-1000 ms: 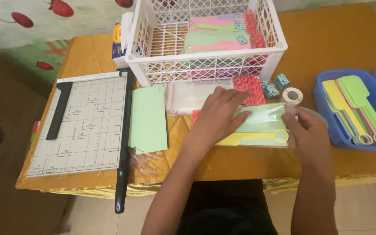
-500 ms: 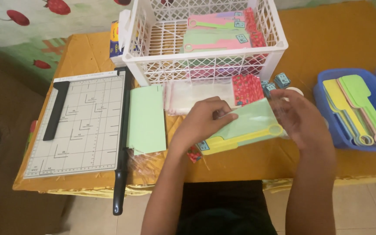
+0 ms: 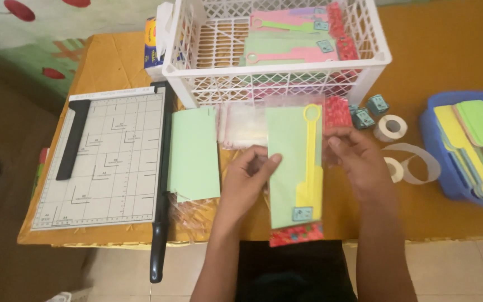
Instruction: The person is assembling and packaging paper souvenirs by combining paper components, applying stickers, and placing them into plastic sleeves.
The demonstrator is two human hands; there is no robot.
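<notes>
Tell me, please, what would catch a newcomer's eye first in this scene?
The clear packet held upright at the centre by the left hand and right hand, with a green card and a yellow wand inside. Behind it stands a white lattice crate of similar packets; a paper cutter lies at the left.

Glossy, clear plastic packet (image 3: 296, 168), held upright between left hand (image 3: 247, 179) and right hand (image 3: 353, 159); matt green paper card and a smooth yellow plastic stick inside, shiny red printed header at 6 o'clock. White lattice crate (image 3: 278, 84) at 12 o'clock, hard, smooth plastic. Matt green paper sheets (image 3: 193, 154) at 9 o'clock. Paper cutter (image 3: 104, 159) further out, smooth pale board, black handle. Blue plastic tray (image 3: 454, 184) at 3 o'clock, slightly glossy. Worktop (image 3: 448, 45) covered in matt mustard cloth.
</notes>
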